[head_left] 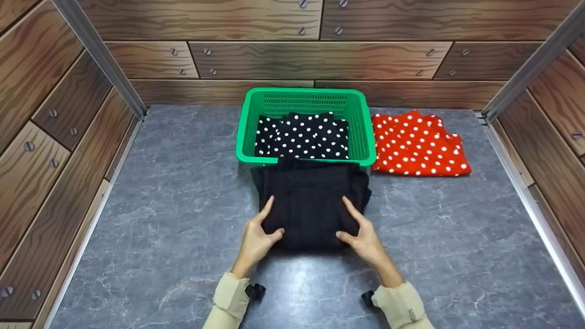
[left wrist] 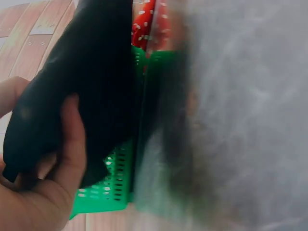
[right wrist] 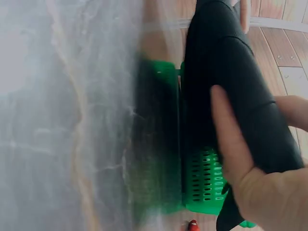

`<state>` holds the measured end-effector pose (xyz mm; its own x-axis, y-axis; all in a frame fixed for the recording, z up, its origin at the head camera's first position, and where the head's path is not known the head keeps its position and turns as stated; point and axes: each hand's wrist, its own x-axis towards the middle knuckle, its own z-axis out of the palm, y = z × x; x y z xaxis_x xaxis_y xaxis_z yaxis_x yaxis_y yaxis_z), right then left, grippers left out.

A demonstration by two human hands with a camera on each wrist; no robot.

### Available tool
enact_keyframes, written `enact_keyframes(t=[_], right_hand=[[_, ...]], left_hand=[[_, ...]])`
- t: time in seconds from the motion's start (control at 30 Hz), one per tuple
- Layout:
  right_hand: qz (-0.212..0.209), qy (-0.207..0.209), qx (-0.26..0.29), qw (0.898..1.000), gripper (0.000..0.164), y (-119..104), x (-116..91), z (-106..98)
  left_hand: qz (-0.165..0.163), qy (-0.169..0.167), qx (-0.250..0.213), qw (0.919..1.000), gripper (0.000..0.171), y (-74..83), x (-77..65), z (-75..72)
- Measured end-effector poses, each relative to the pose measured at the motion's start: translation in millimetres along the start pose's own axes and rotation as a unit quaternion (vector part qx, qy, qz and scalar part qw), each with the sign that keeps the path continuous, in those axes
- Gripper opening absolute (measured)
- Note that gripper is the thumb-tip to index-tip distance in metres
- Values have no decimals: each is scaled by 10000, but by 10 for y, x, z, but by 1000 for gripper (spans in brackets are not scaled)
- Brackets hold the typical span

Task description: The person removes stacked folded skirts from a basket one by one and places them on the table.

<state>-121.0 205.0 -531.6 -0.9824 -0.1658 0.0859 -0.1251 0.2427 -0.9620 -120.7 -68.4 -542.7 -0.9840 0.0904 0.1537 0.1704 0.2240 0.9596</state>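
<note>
A folded black garment (head_left: 311,208) is held up by both hands in front of the green basket (head_left: 242,132), its far edge covering part of the basket's near rim. My left hand (head_left: 256,237) grips the garment's left side, with thumb and a finger showing on it. On the opposite side my right hand (head_left: 367,238) grips it the same way. Both wrist views show the garment's thick fold (right wrist: 260,115) between thumb and fingers. Inside the basket lies black cloth with white dots (head_left: 304,137). What kind of garment the black one is, I cannot tell.
Right of the basket, a folded red cloth with white dots (head_left: 418,145) lies on the grey marbled surface (head_left: 183,201). Wood-patterned panels (head_left: 315,59) stand at the back and both sides, with metal rails (head_left: 534,214) along the edges.
</note>
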Motion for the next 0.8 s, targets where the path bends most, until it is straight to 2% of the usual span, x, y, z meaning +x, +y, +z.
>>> enact_keyframes(t=[0.17,0.27,0.4,0.57,0.8], right_hand=[[702,-213,-82,9973,84,51,-26,34],[953,-344,-71,9948,84,78,-33,29],[1022,-379,-99,9940,84,133,-6,9],[1064,-475,-137,9931,84,193,42,-13],[1055,-453,-273,9930,84,215,28,-1]], left_hand=[[-466,-249,649,9965,84,-104,-16,33],[-670,-373,783,9940,83,-145,-12,36],[-962,-574,846,9901,82,-150,20,27],[-1442,-951,997,9799,84,-121,70,0],[-1565,-1064,869,9781,83,-122,105,-34]])
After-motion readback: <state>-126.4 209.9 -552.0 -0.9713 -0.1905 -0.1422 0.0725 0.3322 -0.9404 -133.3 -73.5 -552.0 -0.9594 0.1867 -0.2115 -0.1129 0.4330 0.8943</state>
